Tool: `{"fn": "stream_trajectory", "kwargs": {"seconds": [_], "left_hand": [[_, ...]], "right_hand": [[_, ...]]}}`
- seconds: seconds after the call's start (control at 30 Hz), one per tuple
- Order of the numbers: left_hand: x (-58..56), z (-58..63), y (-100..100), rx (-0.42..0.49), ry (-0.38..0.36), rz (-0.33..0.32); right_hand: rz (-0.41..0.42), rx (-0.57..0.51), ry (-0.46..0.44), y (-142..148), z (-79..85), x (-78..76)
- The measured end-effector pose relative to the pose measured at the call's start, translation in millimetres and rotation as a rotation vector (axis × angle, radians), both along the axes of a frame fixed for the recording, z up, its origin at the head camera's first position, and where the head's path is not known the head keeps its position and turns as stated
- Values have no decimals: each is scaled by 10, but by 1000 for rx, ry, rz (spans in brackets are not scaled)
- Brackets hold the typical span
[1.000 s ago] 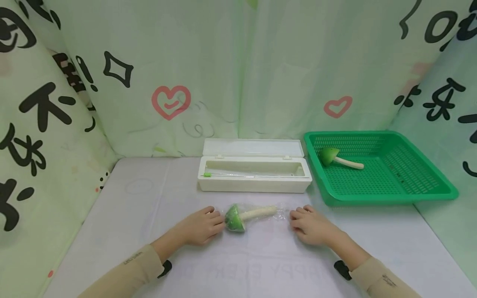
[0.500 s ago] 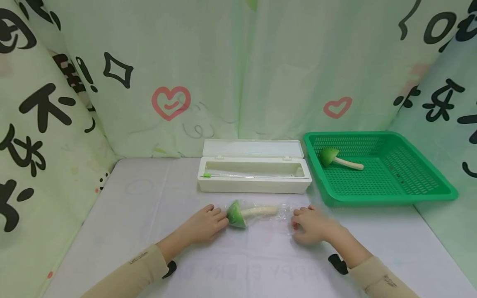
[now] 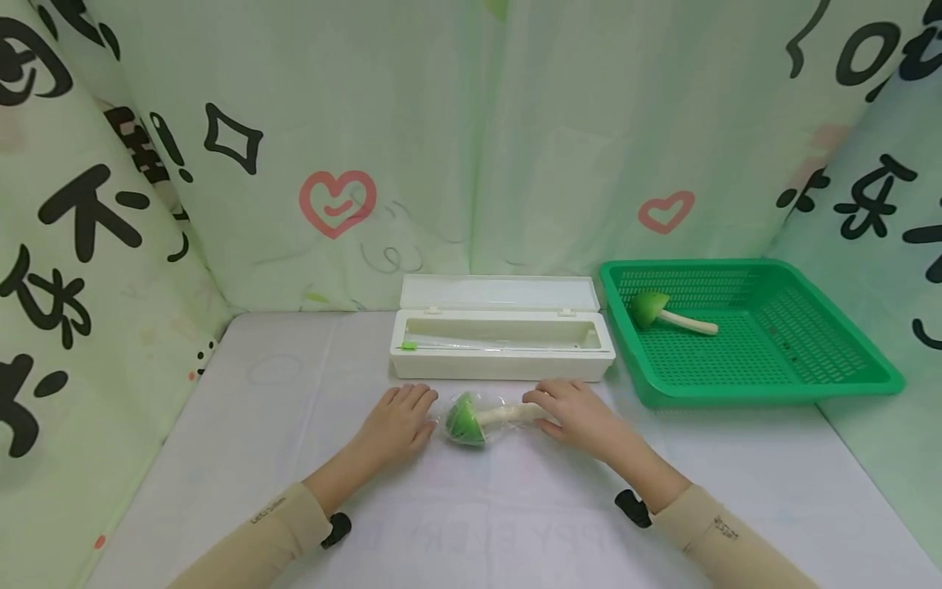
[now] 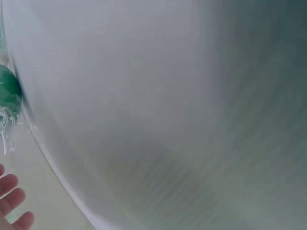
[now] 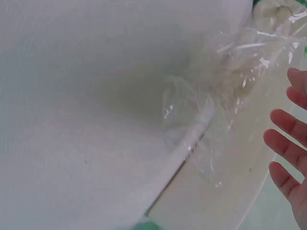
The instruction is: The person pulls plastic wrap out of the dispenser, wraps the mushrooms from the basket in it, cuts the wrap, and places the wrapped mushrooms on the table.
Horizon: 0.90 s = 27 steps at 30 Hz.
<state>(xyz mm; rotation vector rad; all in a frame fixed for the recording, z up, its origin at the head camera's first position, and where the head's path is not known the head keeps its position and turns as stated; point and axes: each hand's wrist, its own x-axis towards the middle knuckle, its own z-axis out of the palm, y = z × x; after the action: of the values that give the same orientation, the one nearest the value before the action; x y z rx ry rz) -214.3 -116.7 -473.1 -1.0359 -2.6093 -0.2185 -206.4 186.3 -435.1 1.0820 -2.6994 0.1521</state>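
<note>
A mushroom-shaped item [image 3: 465,422] with a green cap and pale stem lies on the white table in a clear plastic wrapper [image 5: 187,110]. Its cap points toward my left hand [image 3: 397,424], which stays just left of it with a small gap, fingers extended and thumb apart. Over the stem's right end reaches my right hand [image 3: 577,419]; the right wrist view shows its fingers [image 5: 288,139] spread and apart from the wrapper. In the left wrist view, the wrapped green cap [image 4: 8,88] shows at the left edge, above the left fingertips [image 4: 12,196].
Behind the hands stands a long white box [image 3: 504,366] with its lid [image 3: 500,292] raised and a clear strip with a green end [image 3: 409,346] along its front. To the right, a green basket [image 3: 773,397] contains an unwrapped green-capped mushroom [image 3: 651,309]. Printed curtains enclose the table.
My right hand has moved left and away from me, from the wrapper's end to above the stem. My left hand has backed off slightly from the cap, its fingers now more extended.
</note>
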Motion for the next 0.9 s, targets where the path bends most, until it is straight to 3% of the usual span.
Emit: {"fn": "stream_trajectory", "kwargs": {"seconds": [0.1, 0.17, 0.23, 0.43, 0.6, 0.77, 0.9], "left_hand": [[39, -11, 15, -52, -191, 60], [58, -17, 26, -70, -259, 82], [70, -20, 37, -86, -279, 95], [80, -29, 81, -142, -229, 114], [77, -17, 115, -145, -134, 120], [74, -11, 143, 32, -78, 93], [70, -5, 178, 207, -55, 26]], "right_hand": [[10, 37, 22, -62, -101, -13], [10, 55, 35, -90, -155, -23], [10, 68, 47, -112, -193, -35], [14, 98, 72, -161, -254, -71], [8, 93, 86, -189, -288, -95], [-8, 95, 86, -225, -299, -107], [-4, 96, 111, -250, -300, -118]]}}
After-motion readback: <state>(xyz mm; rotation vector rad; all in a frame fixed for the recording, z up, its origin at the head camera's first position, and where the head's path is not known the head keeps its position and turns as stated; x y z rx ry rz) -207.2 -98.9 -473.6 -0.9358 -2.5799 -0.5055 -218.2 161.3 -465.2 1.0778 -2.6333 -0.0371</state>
